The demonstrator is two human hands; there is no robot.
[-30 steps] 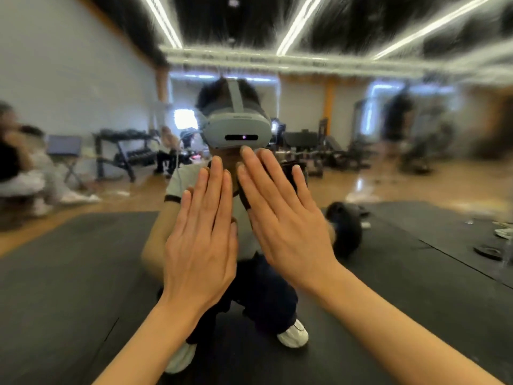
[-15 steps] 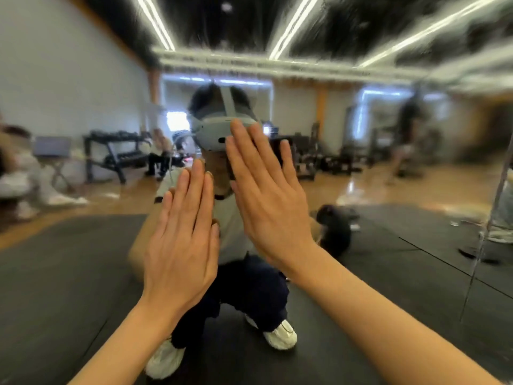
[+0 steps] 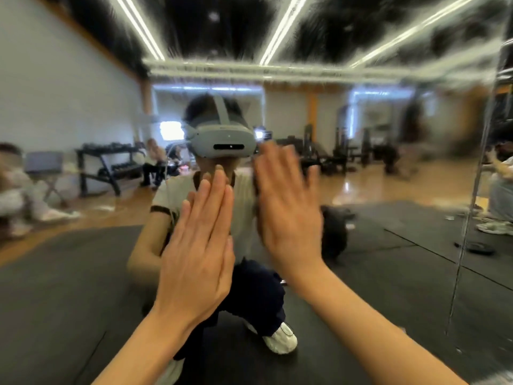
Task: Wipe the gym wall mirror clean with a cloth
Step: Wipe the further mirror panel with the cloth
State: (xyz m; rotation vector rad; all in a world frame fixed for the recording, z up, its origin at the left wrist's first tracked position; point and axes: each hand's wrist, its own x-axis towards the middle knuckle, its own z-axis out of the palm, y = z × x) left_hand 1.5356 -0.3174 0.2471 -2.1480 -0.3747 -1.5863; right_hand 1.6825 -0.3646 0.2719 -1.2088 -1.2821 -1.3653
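Two bare hands raised side by side before the wall mirror (image 3: 83, 273), backs toward the camera, fingers straight and pointing up. Left hand (image 3: 198, 245) sharp in view, fingers pressed together, thumb laid along the palm's edge, holding nothing. Right hand (image 3: 288, 215) slightly higher and just beside it, smeared by motion blur, fingers flat and a little spread, likewise holding nothing. Cannot tell whether either palm touches the glass. No sight of a cloth in either hand; any cloth behind the palms hidden. Mirror filling nearly the whole view, with a vertical seam (image 3: 472, 190) between panels toward the right. Reflected in the glass: a crouching person (image 3: 249, 287) in a pale short-sleeved top, dark trousers and white shoes, wearing a grey headset (image 3: 222, 140), largely covered by the two hands. Also reflected: black floor mats (image 3: 69, 287) over a wooden floor, a dumbbell rack (image 3: 108, 165) at the left by a white wall, weight machines (image 3: 333, 154) further back at the right, long ceiling light strips (image 3: 280, 29), a dark round object (image 3: 334, 232) on the mat just right of the right hand, too blurred to name. Several seated people at the left and right edges, all blurred.
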